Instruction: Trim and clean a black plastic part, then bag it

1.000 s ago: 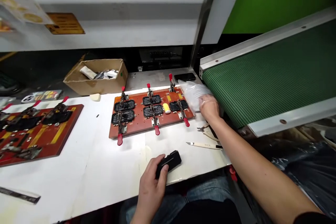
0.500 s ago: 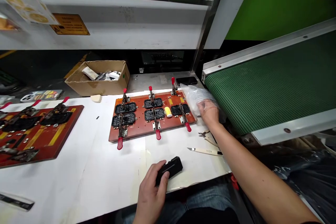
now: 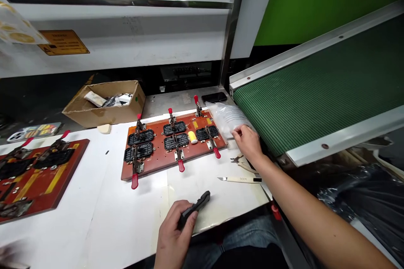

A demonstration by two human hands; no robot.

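Head view: both hands occupied.
Left hand [image 3: 172,239] grips black part [image 3: 195,209], tilted; right hand [image 3: 248,143] pinches clear bag [image 3: 227,118].

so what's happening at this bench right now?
A person sits at a white table. The left hand grips a small black part near the front edge. The right hand reaches to a clear plastic bag beside the green conveyor. Between them lies an orange clamp fixture loaded with black parts; a craft knife lies nearby.
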